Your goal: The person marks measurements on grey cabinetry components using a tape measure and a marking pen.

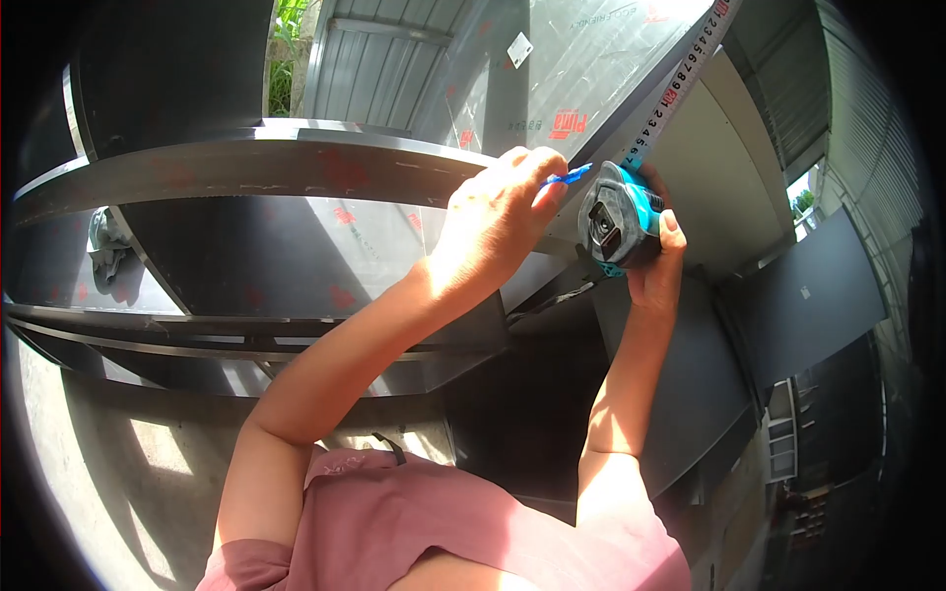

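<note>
My left hand (503, 217) pinches a thin blue pen-like item (568, 176), whose tip points right, above the edge of a dark panel. Just to its right, my right hand (662, 251) is wrapped round a black and teal tape measure (621, 219). The white tape blade (680, 79) runs out from its top along the edge of a film-covered sheet (552, 69) toward the upper right. Where the blade's far end lies is out of view.
Dark curved frame strips (246, 169) cross the left side. A grey cloth or glove (106, 246) lies on a lower panel. At the right stand a grey board (818, 295) and a small rack (781, 433). Corrugated metal walls (379, 69) are behind.
</note>
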Tool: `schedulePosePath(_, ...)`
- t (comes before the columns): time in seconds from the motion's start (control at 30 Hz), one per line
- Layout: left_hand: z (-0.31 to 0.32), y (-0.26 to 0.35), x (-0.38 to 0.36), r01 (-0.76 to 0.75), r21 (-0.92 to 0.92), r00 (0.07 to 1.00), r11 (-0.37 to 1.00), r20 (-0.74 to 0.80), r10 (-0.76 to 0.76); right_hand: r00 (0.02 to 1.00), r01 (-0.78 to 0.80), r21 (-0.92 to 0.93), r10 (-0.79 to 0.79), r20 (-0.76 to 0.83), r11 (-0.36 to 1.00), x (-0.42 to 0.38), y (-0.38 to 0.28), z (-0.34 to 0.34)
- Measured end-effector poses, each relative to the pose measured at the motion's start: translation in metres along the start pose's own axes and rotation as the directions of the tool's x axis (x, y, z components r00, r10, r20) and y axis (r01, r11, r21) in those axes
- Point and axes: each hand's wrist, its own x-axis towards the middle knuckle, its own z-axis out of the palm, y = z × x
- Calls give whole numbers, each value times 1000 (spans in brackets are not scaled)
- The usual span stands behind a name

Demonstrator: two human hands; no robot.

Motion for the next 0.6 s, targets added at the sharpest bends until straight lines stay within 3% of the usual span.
schedulePosePath(0.1, -2, 6, 22, -121, 241, 993, 963, 33, 116, 1000, -6, 4, 6, 27, 1000, -2, -1, -3)
schedulePosePath(0.23, -11, 7, 39, -193, 352, 970, 916, 208, 124, 999, -5, 55, 2, 53, 998, 2, 7, -2)
schedulePosePath(0.33, -18, 10, 45, -275, 423, 956, 864, 217, 198, 997, -27, 75, 21, 76, 997, 7, 14, 0)
schedulePosePath(0.4, -27, 14, 45, -268, 466, 958, 843, 220, 183, 997, -4, 47, 0, 75, 999, 9, 16, 2)
schedulePosePath(0.47, -42, 17, 40, -231, 550, 973, 802, 124, 195, 997, 9, 61, -14, 77, 998, 10, 18, 0)
schedulePosePath(0.6, -85, 33, 4, -80, 462, 996, 883, 74, 52, 994, 69, 173, -83, 74, 982, 6, 26, 9)
